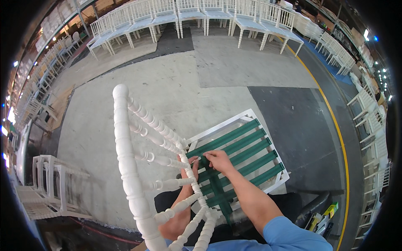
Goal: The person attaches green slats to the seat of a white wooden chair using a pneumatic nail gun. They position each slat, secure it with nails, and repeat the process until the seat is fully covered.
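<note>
A white chair (pixel 125 146) with a turned-spindle back stands in front of me, its back on the left side. Several green webbing straps (pixel 258 162) run side by side across its open seat frame (pixel 220 126). One more green strap (pixel 218 188) crosses them near the chair back, its loose end hanging at the near side. My right hand (pixel 218 161) pinches this crossing strap near the far side of the seat. Close beside it, my left hand (pixel 193 165) has its fingers closed at the same strap. The chair back's spindles partly hide the left hand and forearm.
A long row of white chairs (pixel 190 14) curves across the far side. More white chairs line the right (pixel 372 129) and left (pixel 46 92) edges. Another chair (pixel 58 186) lies at the near left. Tools with a yellow-green item (pixel 331 210) sit at the near right.
</note>
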`<state>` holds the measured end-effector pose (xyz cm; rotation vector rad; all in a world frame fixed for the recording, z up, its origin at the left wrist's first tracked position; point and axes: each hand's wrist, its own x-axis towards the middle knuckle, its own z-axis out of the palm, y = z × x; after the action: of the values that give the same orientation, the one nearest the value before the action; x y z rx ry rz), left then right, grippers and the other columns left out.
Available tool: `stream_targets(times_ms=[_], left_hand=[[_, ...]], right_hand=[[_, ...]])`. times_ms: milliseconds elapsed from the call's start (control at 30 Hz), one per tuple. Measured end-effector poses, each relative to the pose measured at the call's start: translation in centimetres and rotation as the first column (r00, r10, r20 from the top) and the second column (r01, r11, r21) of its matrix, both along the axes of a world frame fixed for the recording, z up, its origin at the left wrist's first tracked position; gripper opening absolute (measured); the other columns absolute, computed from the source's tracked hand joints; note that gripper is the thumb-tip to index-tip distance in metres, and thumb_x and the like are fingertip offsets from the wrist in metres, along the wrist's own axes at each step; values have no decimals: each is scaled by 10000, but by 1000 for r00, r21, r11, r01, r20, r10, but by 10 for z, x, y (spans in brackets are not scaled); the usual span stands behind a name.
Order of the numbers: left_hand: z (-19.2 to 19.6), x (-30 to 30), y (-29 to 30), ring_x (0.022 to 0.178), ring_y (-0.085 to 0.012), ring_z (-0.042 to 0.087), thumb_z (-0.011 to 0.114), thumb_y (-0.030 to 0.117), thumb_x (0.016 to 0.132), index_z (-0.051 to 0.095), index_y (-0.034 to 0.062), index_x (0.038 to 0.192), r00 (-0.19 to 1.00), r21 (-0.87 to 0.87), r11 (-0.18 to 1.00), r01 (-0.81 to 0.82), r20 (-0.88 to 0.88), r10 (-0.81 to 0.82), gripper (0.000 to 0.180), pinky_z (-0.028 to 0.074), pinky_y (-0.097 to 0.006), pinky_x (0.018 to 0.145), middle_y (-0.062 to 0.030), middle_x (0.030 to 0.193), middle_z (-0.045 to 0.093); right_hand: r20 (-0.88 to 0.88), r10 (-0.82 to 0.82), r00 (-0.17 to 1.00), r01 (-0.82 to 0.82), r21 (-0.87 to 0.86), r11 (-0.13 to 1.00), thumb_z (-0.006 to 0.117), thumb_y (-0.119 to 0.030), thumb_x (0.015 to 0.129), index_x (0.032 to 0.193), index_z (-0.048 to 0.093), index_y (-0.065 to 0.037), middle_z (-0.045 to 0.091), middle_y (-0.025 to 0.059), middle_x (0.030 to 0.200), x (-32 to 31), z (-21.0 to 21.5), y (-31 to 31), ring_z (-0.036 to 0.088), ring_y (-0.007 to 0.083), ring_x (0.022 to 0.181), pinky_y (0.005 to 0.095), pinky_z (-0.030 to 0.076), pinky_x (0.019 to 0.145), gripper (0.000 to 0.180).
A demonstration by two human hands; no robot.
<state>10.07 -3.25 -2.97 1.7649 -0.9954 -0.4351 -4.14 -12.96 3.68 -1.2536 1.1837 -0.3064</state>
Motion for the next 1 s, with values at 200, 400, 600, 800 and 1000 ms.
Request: stream_targets(times_ms=[200,400,600,800,1000], left_hand=[[17,10,-30,1159,-354,699,691,312,1009,777,149,1285,999,195,980,36,-42,-28,332,493,-427,1086,-200,1175,763],[-11,20,-56,1220,-330,670,709,376,988,799,129,1227,998,150,988,-41,-35,46,356,481,-431,1092,-175,1233,759],[-24,17,-66,1154,-269,684,769,341,985,742,-35,1259,961,124,991,-51,-264,83,466,517,-370,1035,-187,1228,746],[-19,21,-67,1151,-264,671,791,344,974,737,-38,1257,890,142,987,-70,-438,126,478,513,-372,1043,-170,1220,729],[-24,22,-64,1146,-247,660,789,307,976,734,-16,1253,901,106,989,-101,-412,136,429,506,-373,1046,-133,1231,716]], right_hand=[[-310,-73,948,162,272,949,589,-99,991,1064,703,55,739,150,904,24,-35,-51,746,247,646,361,516,468,204],[243,-737,630,371,740,561,680,-204,1048,1037,629,-100,627,44,828,32,-62,-41,608,163,647,298,477,481,117],[298,-674,676,230,783,578,636,-425,1078,1080,624,-121,641,32,884,42,-53,-46,616,175,674,313,478,517,305],[217,-506,835,267,644,717,677,-421,1053,1153,680,-82,693,59,925,28,-24,-33,666,191,700,331,513,538,353],[65,-244,968,248,-430,868,744,-84,966,1156,739,10,767,87,1008,12,-20,-29,704,151,676,315,556,576,212]])
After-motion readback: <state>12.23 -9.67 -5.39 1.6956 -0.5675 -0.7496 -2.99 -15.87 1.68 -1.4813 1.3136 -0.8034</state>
